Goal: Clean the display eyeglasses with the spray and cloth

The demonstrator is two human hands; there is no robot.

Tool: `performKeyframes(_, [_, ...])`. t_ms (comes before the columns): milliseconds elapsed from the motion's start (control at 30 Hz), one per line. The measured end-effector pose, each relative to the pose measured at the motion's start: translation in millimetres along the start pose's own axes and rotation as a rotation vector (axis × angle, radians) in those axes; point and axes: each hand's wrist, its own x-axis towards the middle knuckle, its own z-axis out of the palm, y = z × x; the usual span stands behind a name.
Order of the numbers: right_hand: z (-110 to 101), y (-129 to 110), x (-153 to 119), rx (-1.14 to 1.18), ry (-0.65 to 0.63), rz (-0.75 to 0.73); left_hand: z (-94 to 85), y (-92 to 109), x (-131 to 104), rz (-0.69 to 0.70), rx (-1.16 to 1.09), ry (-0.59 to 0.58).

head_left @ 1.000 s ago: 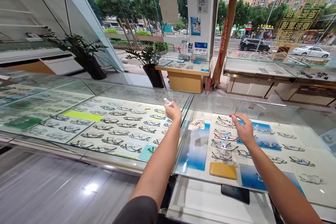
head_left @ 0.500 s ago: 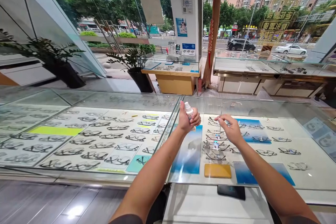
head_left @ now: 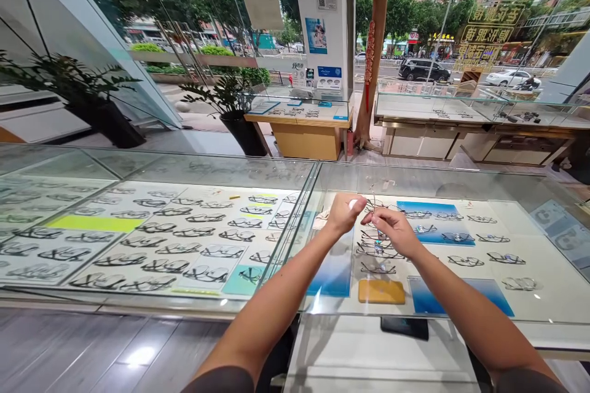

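Note:
My left hand (head_left: 342,214) is closed around a small white spray bottle (head_left: 353,203); only a bit of its white top shows past the fingers. Close on its right, my right hand (head_left: 395,231) pinches a thin-rimmed pair of eyeglasses (head_left: 374,189), held up over the glass-topped display case (head_left: 498,313). The lenses are hard to make out against the frames behind. Below the hands, inside the case, lie rows of eyeglasses (head_left: 378,268) and a yellow-orange case (head_left: 381,291). A pale crumpled cloth (head_left: 321,218) shows just left of my left hand.
A second glass case (head_left: 184,301) full of eyeglasses adjoins on the left. A dark phone (head_left: 404,327) lies near the front edge, over a white surface (head_left: 369,356). Farther off stand potted plants (head_left: 242,132), a wooden post (head_left: 372,43) and more showcases (head_left: 306,141).
My left hand has moved right with the spray bottle, up beside the eyeglasses, and has turned so the bottle is mostly hidden. My right hand has shifted slightly left. The view has tilted down slightly.

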Motion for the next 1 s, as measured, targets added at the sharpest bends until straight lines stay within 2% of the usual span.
performKeyframes(300, [-2,2,2,0.110,-0.011,0.033,1.3,1,-1,0.040,0.078,0.010])
performKeyframes(367, [-3,5,3,0.119,0.034,0.048,0.5,3,-1,0.049,0.086,-0.021])
performKeyframes(500, [-7,9,5,0.181,0.237,0.083,0.9,10,-2,0.070,0.153,-0.145])
performKeyframes(567, [-8,9,6,0.219,0.257,0.101,3.3,13,-4,0.080,0.225,-0.203])
performKeyframes(667, [-8,10,7,0.225,0.239,0.100,7.5,13,-7,0.102,0.274,-0.209])
performKeyframes(733, [-9,10,7,0.204,0.245,0.099,7.2,9,-7,0.097,0.231,-0.143])
performKeyframes(833, [-11,12,8,0.194,0.270,0.112,-2.6,-2,-3,0.052,0.169,0.035])
performKeyframes(1000, [-14,19,12,0.231,0.306,0.131,-41.1,-23,16,-0.033,0.252,0.309])
